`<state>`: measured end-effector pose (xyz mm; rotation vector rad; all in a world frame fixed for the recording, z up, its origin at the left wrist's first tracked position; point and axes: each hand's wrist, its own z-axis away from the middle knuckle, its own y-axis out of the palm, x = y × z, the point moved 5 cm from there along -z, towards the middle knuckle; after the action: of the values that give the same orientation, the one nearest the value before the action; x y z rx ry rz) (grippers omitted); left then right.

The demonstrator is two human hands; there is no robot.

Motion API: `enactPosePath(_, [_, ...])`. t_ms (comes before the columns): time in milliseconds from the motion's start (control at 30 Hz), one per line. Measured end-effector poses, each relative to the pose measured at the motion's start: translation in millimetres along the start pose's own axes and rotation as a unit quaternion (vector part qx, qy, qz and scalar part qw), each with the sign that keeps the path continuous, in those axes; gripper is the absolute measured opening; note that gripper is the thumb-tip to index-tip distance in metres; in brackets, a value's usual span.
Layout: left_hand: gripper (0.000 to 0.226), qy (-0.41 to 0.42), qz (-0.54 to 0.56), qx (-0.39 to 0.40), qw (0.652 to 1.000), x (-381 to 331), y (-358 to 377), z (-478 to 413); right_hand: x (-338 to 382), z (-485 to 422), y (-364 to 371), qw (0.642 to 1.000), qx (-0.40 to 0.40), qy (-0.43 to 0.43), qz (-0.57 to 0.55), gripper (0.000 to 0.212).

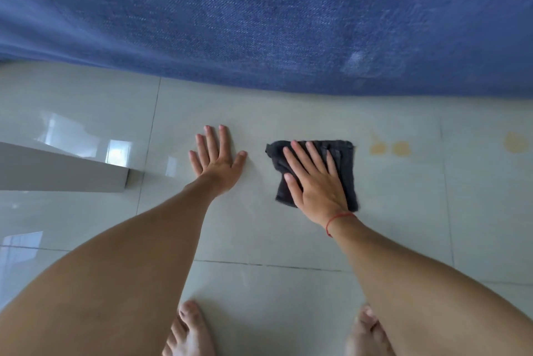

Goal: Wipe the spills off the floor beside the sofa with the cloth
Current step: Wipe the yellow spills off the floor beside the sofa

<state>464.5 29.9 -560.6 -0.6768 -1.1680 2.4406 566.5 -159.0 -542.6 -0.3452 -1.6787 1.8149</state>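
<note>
Right hand [315, 182] flat, fingers spread, pressing cloth [344, 165] onto floor [259, 228]. Left hand [217, 156] open, palm down, bracing, empty. Yellow spills [389, 148] just right of cloth, row running rightward along sofa [259, 15]. Right hand nearer; sweep rightward.

It was a home, prob. a living rm: blue fabric sofa [259, 18] stood on glossy pale tiled floor [259, 234], bare feet [187, 329] on it.

Bare arms and feet; red string [337, 218] on right wrist.
</note>
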Motion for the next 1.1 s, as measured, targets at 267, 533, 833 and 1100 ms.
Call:
enactPosePath(267, [0.072,0.003,0.007,0.001,1.0,-1,0,1,-22,-34,-4,0.973,-0.033,0.225,-0.036,0.055])
enactPosePath(533, [0.071,0.0,-0.001,-0.001,1.0,0,2,-1,23,-75,-2,0.99,-0.026,0.137,-0.032,0.055])
enactPosePath(833, [0.073,-0.045,-0.009,-0.043,0.998,-11,-1,4,12,-25,0,0.995,-0.018,0.078,-0.066,0.057])
enactPosePath(1100, [0.067,0.065,-0.036,0.0,0.997,-101,28,6,-99,36,-14,0.952,-0.061,0.3,-0.033,0.058])
